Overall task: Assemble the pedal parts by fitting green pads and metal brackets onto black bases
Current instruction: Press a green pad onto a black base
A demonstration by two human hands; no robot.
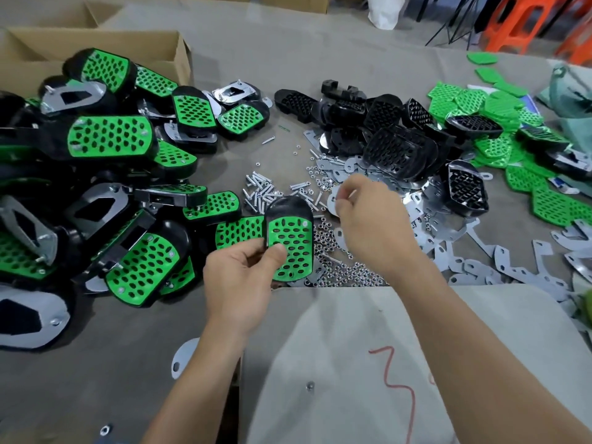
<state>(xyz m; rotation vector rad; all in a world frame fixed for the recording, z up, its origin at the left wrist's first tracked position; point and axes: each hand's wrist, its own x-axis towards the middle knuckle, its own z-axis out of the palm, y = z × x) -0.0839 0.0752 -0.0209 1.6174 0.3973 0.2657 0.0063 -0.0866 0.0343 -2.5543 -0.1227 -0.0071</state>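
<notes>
While the left hand [237,277] grips a base [288,206] upright, thumb on its fitted pad [290,241] | right hand [371,225] hovers over brackets [419,203], fingers curled, contents unclear | screws [261,190], nuts [346,274] beside | done: large finished pile [109,139] on the left | left: many bare bases [397,145], loose pads [544,203]

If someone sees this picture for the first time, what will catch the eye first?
First, the big heap of finished pedals on the left of the table, bright green on black. In the middle, the left hand grips a single pedal, while the right hand hovers with curled fingers over the shiny nuts. At the right lie loose green pads, beside a pile of black bases.
</notes>
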